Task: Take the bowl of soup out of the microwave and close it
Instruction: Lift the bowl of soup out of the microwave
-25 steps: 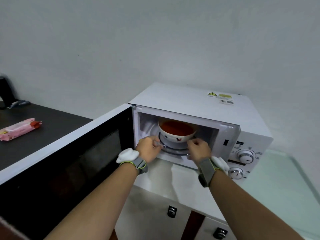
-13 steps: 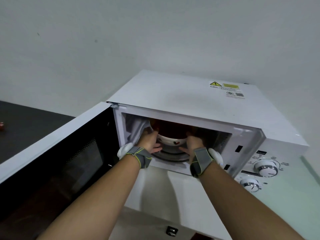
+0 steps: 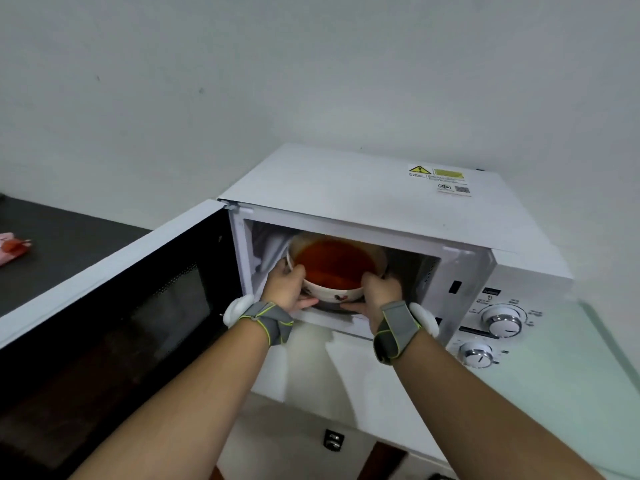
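Note:
A white bowl (image 3: 332,293) with a rooster print, filled with red soup, sits at the mouth of the open white microwave (image 3: 363,199). My left hand (image 3: 287,289) grips the bowl's left side, thumb at the rim, fingers under it. On the bowl's right side my right hand (image 3: 381,294) holds it the same way. The bowl looks lifted just above the cavity floor, tilted slightly toward me. The microwave door (image 3: 114,306) stands swung wide open to the left, its dark window facing me.
Two control knobs (image 3: 502,322) sit on the microwave's right panel. The microwave stands on a white cabinet top (image 3: 561,382) with glass. A dark counter (image 3: 69,244) lies at left with a pink packet (image 3: 12,251). A plain wall is behind.
Both hands went from the turntable's edge into the cavity and took hold of the bowl. The bowl has come forward toward the opening, and its soup surface now shows.

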Available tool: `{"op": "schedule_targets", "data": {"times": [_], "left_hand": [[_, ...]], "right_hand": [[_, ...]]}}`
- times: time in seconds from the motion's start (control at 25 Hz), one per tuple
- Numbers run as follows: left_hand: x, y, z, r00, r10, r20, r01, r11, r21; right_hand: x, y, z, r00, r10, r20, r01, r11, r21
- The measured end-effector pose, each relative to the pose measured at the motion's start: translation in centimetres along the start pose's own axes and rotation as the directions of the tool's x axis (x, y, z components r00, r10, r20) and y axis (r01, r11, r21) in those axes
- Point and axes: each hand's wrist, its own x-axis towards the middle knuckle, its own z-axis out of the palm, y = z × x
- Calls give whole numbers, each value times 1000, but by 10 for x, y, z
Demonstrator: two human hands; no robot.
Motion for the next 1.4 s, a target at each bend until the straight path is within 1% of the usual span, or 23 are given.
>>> {"op": "schedule_targets", "data": {"times": [0.08, 0.24, 0.32, 0.36, 0.44, 0.56, 0.64, 0.72, 0.8, 0.88, 0.96, 1.16, 1.28, 1.4], "left_hand": [[-21, -1, -6, 999, 33, -24, -33, 999, 10], [-78, -11, -22, 994, 65, -91, -62, 997, 38], [-101, -21, -28, 995, 60, -84, -55, 997, 58], [-110, -25, -33, 997, 48, -67, -44, 997, 61], [-147, -34, -41, 1000, 7, 23, -10, 994, 112], [-156, -40, -38, 998, 3, 67, -13, 988, 151], [-163, -41, -35, 992, 0, 126, -25, 980, 198], [-175, -48, -25, 972, -13, 234, -52, 962, 270], [-185, -57, -6, 945, -33, 324, -67, 954, 291], [-190, -65, 14, 922, -48, 384, -77, 950, 303], [-194, -77, 42, 889, -85, 450, -78, 941, 330], [-202, -111, 116, 812, -169, 559, -58, 930, 364], [-205, -127, 152, 784, -197, 589, -60, 920, 388], [-199, -141, 190, 772, -234, 591, -41, 909, 415]], "right_hand": [[-14, 1, -6, 999, -22, 24, 23, 999, -23], [-52, 9, -27, 990, 7, 139, 10, 993, -121], [-71, 18, -44, 987, 7, 160, 14, 991, -130], [-81, 22, -51, 985, 15, 171, 8, 991, -132], [-123, 34, -76, 990, 0, 144, 17, 993, -116], [-131, 43, -99, 991, -28, 128, 42, 994, -105], [-145, 46, -111, 995, -70, 69, 77, 991, -106], [-166, 49, -130, 990, -131, -59, 123, 984, -129], [-178, 50, -156, 968, -183, -173, 161, 978, -134], [-190, 48, -178, 959, -180, -218, 158, 981, -115], [-203, 44, -205, 949, -148, -277, 139, 989, -53], [-214, 34, -277, 898, -150, -414, 159, 987, -12], [-208, 31, -313, 878, -133, -461, 145, 989, -9], [-192, 22, -345, 869, -127, -479, 141, 990, -8]]}}
